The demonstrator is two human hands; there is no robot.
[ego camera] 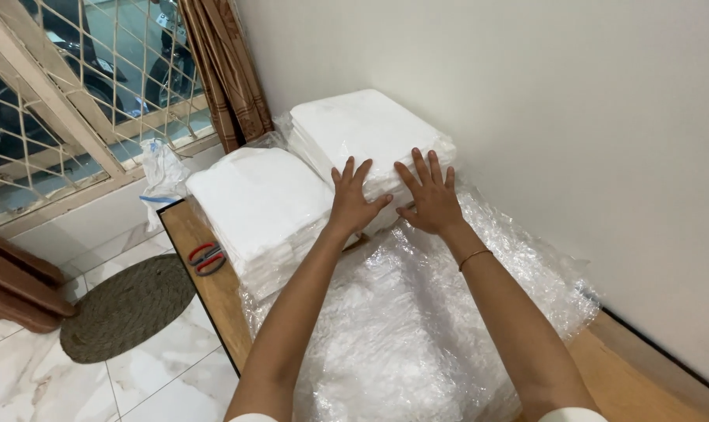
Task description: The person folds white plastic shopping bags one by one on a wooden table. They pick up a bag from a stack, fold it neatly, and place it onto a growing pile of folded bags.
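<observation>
A plain white wall (573, 141) runs along my right, meeting the wooden bench (206, 273) I stand at. To my left, daylight comes through a window with a diamond grille (65, 101), a brown curtain (225, 70) bunched beside it. Below lies white marble floor (151, 375) with a round woven mat (124, 309).

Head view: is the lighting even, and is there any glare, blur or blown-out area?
Head view: soft daylight from the window; both hands sharp, left hand, right hand; white stacks nearly blown out, little layer detail; clear plastic wrap shows speckled glare; straight edges bow slightly near the frame edges.
</observation>
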